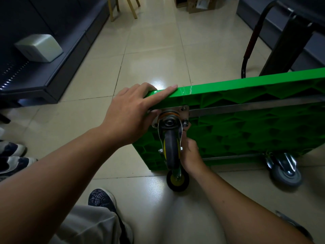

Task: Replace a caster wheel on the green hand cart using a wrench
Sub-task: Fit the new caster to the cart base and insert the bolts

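The green hand cart stands tipped on its side, its ribbed underside facing me. My left hand grips its upper left corner: the fingers lie over the top edge and the thumb is beside the caster's mounting plate. A caster wheel with a dark tyre and yellow hub sticks out toward me from that plate. My right hand reaches up beside the caster, with fingertips curled on a nut at the plate's lower right corner. The caster partly hides those fingers. I hold no wrench.
A second dark caster touches the tiled floor below. A grey caster sits at the cart's lower edge on the right. A metal tool lies at the bottom right. The cart's handle rises behind, and dark shelving stands at the left.
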`<state>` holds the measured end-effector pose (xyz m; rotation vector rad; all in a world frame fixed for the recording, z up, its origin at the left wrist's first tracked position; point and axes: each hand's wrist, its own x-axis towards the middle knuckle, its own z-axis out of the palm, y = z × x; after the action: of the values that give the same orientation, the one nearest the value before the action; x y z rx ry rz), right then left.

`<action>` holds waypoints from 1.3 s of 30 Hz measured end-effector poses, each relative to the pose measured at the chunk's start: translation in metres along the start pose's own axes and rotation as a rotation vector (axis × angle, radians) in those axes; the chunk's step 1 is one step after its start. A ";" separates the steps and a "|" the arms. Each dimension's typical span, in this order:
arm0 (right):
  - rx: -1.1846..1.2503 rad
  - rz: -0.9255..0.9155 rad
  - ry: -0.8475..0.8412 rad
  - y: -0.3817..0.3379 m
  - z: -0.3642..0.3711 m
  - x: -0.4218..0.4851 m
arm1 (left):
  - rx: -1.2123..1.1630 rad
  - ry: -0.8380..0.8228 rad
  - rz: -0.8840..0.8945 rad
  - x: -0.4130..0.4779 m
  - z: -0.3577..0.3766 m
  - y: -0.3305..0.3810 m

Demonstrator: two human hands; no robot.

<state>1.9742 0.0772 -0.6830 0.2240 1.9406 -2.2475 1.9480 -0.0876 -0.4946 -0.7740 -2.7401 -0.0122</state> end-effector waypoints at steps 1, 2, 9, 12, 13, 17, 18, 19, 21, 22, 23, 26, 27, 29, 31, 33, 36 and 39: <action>-0.043 -0.023 0.014 0.001 -0.003 0.001 | -0.001 0.002 0.003 0.000 0.000 0.000; -0.120 -0.053 0.043 -0.001 -0.007 0.000 | -0.002 0.004 0.006 0.000 0.000 -0.001; -0.786 -0.210 0.239 -0.047 -0.064 -0.013 | -0.017 0.007 0.013 0.003 0.002 -0.003; -1.208 -0.403 0.393 -0.084 -0.085 -0.016 | -0.015 0.004 0.009 0.002 0.002 -0.003; -1.302 -0.470 0.415 -0.093 -0.088 -0.018 | -0.013 0.003 0.010 0.002 0.002 -0.003; -1.252 -0.756 0.351 -0.086 -0.095 -0.030 | -0.020 0.001 0.014 0.002 0.000 -0.002; -1.149 -0.782 0.321 -0.075 -0.095 -0.036 | -0.023 0.001 0.011 0.002 0.000 -0.002; -1.022 -0.761 0.299 -0.062 -0.092 -0.043 | -0.023 0.000 0.008 0.002 0.000 -0.002; -0.708 -0.585 0.278 -0.036 -0.079 -0.054 | -0.020 0.000 0.009 0.002 0.001 -0.002; -0.557 -0.477 0.272 -0.025 -0.069 -0.056 | -0.020 0.004 0.010 0.002 0.001 -0.002; -0.441 -0.394 0.268 -0.016 -0.057 -0.057 | -0.018 0.008 0.011 0.002 0.002 -0.003; -0.294 -0.302 0.279 0.000 -0.028 -0.056 | -0.009 0.008 0.004 0.002 0.002 -0.003; -0.263 -0.291 0.286 0.003 -0.021 -0.056 | -0.009 0.006 0.002 0.002 0.002 -0.002; -0.209 -0.286 0.310 0.006 -0.012 -0.056 | -0.013 0.001 0.001 0.002 0.001 -0.002; -0.171 -0.290 0.337 0.006 -0.008 -0.053 | -0.020 0.003 0.001 0.002 0.000 -0.001; -0.144 -0.287 0.350 0.003 -0.005 -0.049 | -0.025 0.007 0.004 0.002 0.000 -0.001; -0.095 -0.269 0.357 -0.001 0.000 -0.041 | -0.019 0.009 0.005 0.003 0.001 -0.002; 0.011 -0.229 0.314 -0.004 0.006 -0.032 | -0.012 0.005 0.001 0.003 0.001 -0.002</action>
<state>2.0044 0.0724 -0.6714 0.3969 2.2094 -2.4955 1.9443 -0.0881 -0.4948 -0.7771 -2.7379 -0.0300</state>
